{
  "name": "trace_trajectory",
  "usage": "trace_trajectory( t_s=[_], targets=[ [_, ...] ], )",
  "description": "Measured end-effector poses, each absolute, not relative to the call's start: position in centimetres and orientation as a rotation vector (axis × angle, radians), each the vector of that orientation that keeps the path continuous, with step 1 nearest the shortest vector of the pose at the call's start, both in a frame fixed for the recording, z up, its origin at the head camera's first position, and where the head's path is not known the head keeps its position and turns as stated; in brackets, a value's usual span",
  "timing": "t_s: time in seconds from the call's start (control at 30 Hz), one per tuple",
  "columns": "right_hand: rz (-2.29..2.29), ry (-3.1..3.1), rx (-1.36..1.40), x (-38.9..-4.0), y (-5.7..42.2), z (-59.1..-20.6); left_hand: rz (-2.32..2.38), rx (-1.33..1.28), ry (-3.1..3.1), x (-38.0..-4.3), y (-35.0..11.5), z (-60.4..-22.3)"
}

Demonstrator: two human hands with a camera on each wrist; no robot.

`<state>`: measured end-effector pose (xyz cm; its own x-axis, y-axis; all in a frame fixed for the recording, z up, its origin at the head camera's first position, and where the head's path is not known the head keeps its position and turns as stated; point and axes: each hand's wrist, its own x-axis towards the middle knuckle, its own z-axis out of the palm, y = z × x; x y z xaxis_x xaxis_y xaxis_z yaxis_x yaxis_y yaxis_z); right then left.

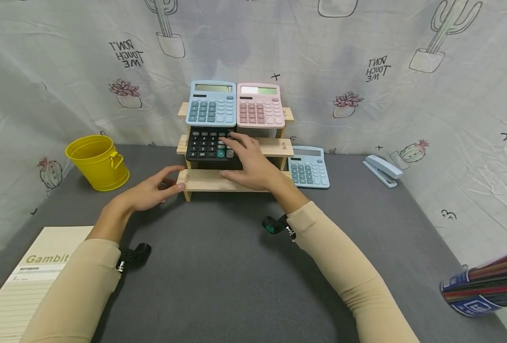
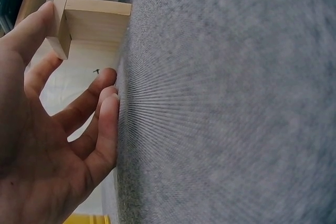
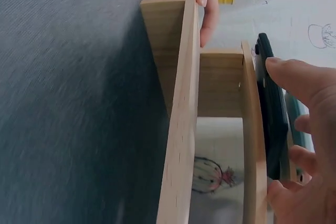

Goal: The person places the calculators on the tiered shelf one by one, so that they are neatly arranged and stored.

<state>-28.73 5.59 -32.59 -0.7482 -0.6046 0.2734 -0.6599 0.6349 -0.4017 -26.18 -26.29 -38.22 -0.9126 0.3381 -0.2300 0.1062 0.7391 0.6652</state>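
A tiered wooden rack [image 1: 219,181] stands at the middle back. My left hand [image 1: 150,190] holds the left end of its lowest step between thumb and forefinger; the other fingers bend loosely beside it in the left wrist view. On the left of the middle step leans a black calculator [image 1: 203,143]. My right hand [image 1: 255,164] reaches over that step, fingers loosely extended across the calculator's right side, thumb above the lowest step. A blue calculator [image 1: 211,104] and a pink calculator [image 1: 260,105] lean side by side on the top step.
Another blue calculator [image 1: 308,167] leans right of the rack. A light-blue stapler [image 1: 382,170] lies farther right. A yellow bucket [image 1: 98,164] stands left, with a notebook [image 1: 26,281] in front. A pencil cup [image 1: 476,293] is at the right edge. Patterned cloth [image 1: 304,57] hangs behind.
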Motion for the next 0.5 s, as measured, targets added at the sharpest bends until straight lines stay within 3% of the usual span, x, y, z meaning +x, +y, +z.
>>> trace_trajectory(
  t_s=[0.5],
  targets=[
    [0.657,-2.625,1.233,-27.0,11.3,-32.2,0.987,0.343,2.586,-26.2,-26.3,-38.2]
  ],
)
